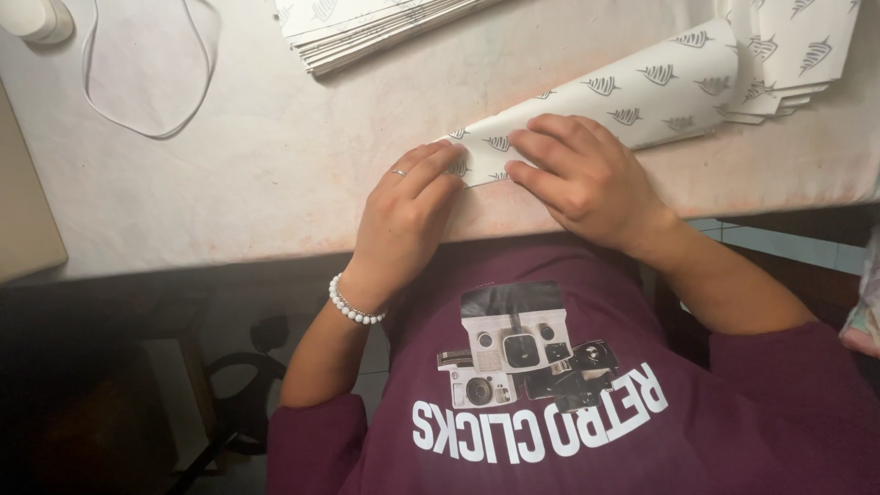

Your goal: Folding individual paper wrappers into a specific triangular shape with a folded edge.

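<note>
Midway through a fold, by the look of it: left hand and right hand flat, fingers pressing the near end of a leaf-printed paper sheet at the tabletop front edge, gripping nothing. Sheet already doubled over, crease apparently half pressed. More printed sheets waiting top right; a neat stack at top, likely finished. White cord lying well apart, left
</note>
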